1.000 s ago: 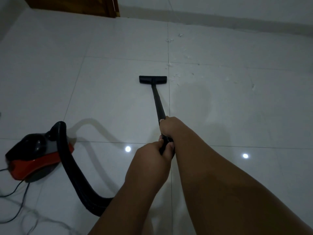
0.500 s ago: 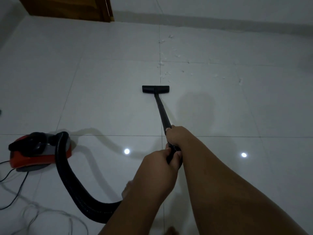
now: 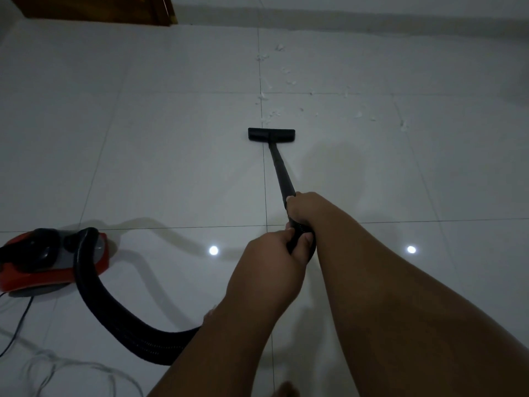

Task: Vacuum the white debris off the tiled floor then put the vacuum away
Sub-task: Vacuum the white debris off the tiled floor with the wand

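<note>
Both hands grip the black vacuum wand. My right hand is the forward one; my left hand is wrapped around the ribbed end just behind it. The wand runs up to the flat black floor nozzle, which rests on the white tiled floor. White debris lies scattered just beyond the nozzle and off to the right, with more farther up the tile seam. The red and black vacuum body sits at the left, its thick black hose curving under my left arm.
A wooden door stands at the top left, and a white wall runs along the far edge. Thin power cords lie looped on the floor at the lower left near the vacuum body.
The nozzle pulled back from the debris to a spot just short of it. The vacuum body has shifted relative to me at the left. Both hands kept their hold.
</note>
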